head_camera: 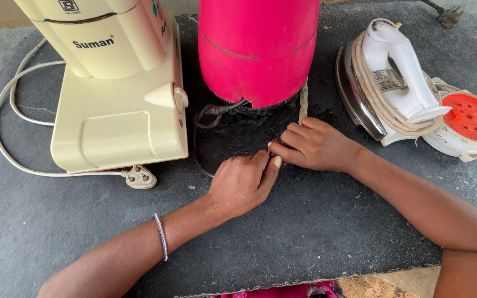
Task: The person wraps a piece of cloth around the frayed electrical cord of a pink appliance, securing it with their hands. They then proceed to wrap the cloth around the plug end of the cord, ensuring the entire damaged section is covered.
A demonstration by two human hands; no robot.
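Right now I see both hands meeting on a small dark piece, mostly hidden under the fingers, at the end of a braided cord (303,102) near the middle of the dark stone tabletop (316,232). My left hand (242,185) curls with its thumb pressed toward that piece; my right hand (314,146) pinches it with the fingertips. What exactly they grip I cannot tell. Just behind them stands a pink appliance (258,47), the cord running up to its base. Toward the left edge sits a cream mixer base (120,118) with its white plug (139,177). Toward the right edge lies a white iron (396,77) wrapped in cord, beside a red-topped white piece (470,118).
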